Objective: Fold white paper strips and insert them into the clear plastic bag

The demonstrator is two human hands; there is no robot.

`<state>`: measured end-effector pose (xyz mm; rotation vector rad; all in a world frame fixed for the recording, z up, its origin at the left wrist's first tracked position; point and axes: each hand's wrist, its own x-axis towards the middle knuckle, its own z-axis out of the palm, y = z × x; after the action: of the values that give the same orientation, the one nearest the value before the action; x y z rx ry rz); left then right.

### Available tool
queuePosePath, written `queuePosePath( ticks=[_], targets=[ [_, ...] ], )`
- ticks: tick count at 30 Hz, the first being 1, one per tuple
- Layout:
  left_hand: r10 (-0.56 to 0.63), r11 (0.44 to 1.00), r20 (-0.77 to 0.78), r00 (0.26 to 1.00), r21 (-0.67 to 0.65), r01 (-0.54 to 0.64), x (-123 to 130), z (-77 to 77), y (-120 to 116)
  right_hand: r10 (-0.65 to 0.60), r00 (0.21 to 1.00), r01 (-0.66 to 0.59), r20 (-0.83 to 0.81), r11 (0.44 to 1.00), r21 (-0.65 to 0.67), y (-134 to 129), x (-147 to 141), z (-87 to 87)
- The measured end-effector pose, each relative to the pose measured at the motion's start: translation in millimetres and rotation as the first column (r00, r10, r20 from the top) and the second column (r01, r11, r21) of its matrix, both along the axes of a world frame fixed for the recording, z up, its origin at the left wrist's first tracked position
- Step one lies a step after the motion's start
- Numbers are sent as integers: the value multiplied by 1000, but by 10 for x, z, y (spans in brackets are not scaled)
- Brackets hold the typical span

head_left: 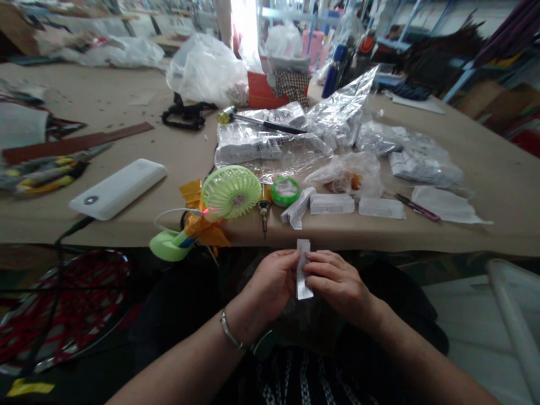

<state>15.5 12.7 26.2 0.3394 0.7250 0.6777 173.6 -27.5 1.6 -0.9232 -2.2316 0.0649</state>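
Between my two hands, just off the table's front edge, is a narrow white printed label strip (302, 273), held upright. My left hand (276, 278) pinches its left side with thumb and fingers. On the other side, the curled fingers of my right hand (337, 281) close on the strip. Beyond the hands lie a folded bundle of white labels (298, 208), a stack of printed labels (332, 204) and another flat label stack (382, 208). A green round tin (285, 191) with pale contents stands beside the bundle.
A small green fan (232, 192) is taped at the table edge, near a pointed tool (264, 214). A white power bank (118, 188) lies left. Behind are plastic bags of labels (270, 146) with a hammer (265, 122) on top. Tweezers (417, 207) lie right.
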Motion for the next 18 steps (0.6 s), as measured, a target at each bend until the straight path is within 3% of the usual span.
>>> queuePosePath(
  ticks=[5, 10, 13, 15, 16, 18],
  targets=[
    [32, 999, 42, 999, 24, -33, 23, -34, -23, -42, 999, 42, -8, 999, 18, -12, -25, -16],
    [50, 999, -43, 998, 2, -50, 54, -81, -45, -30, 1000, 30, 5, 999, -10, -51, -51, -20],
    [45, 999, -118, 992, -13, -46, 56, -70, -57, -73, 997, 74, 19, 997, -11, -33, 77, 34],
    [12, 999, -200, 980, -36, -20, 46, -52, -60, -238, 971, 238, 35, 971, 20, 25, 270, 79],
    [3, 999, -239, 971, -37, -12, 40, -45, -59, -361, 931, 360, 54, 932, 41, 63, 390, 97],
    [-9, 999, -283, 959, -41, -3, 31, -39, -59, -603, 789, 597, 120, 798, 86, 136, 642, 116]
  ],
)
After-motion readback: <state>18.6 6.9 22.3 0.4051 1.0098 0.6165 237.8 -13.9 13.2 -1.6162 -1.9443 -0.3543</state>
